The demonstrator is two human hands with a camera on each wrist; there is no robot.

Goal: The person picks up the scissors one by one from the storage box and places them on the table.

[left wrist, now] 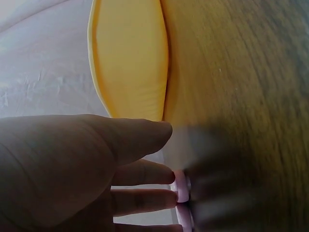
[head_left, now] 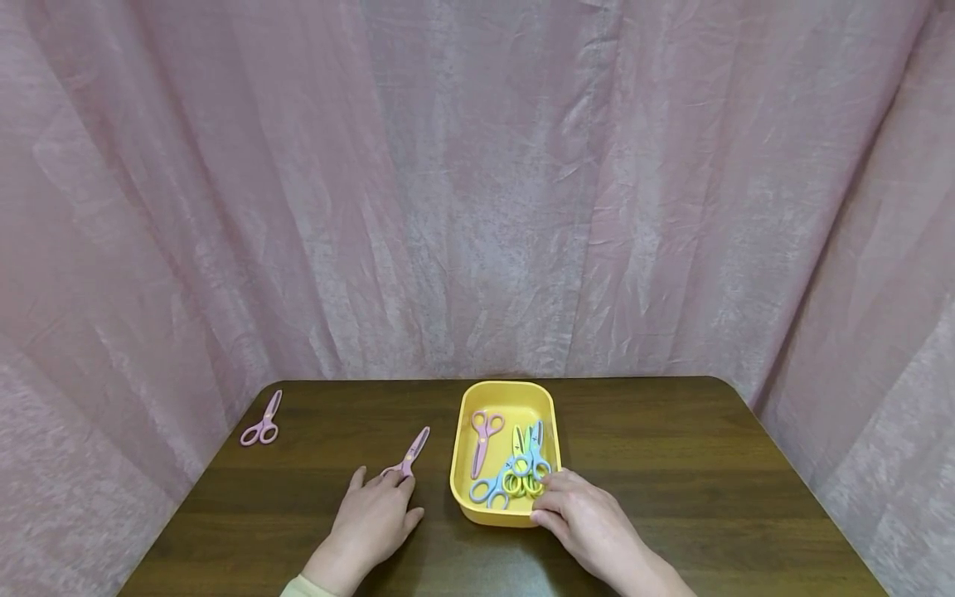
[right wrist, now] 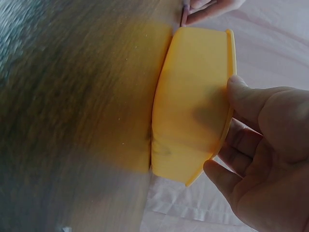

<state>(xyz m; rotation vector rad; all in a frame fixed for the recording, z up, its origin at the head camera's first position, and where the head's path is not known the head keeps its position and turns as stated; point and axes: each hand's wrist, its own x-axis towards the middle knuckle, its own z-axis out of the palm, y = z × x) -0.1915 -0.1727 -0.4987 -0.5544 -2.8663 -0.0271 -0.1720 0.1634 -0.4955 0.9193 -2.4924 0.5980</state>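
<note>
Pink scissors (head_left: 413, 452) lie on the table left of the yellow tray (head_left: 504, 518), blades pointing away. My left hand (head_left: 367, 518) rests its fingertips on their handle loops, fingers extended; the left wrist view shows the pink loops (left wrist: 182, 186) under the fingertips. My right hand (head_left: 589, 518) grips the tray's near right corner, thumb outside and fingers over the rim, as the right wrist view shows at the tray wall (right wrist: 193, 96). Inside the tray are pink scissors (head_left: 481, 444) at the left and several blue and yellow-green scissors (head_left: 535, 452) overlapping at the right.
Another pair of pink scissors (head_left: 263, 421) lies near the table's far left corner. The brown wooden table (head_left: 656, 448) extends to both sides of the tray. A pink curtain (head_left: 477, 191) hangs behind and around it.
</note>
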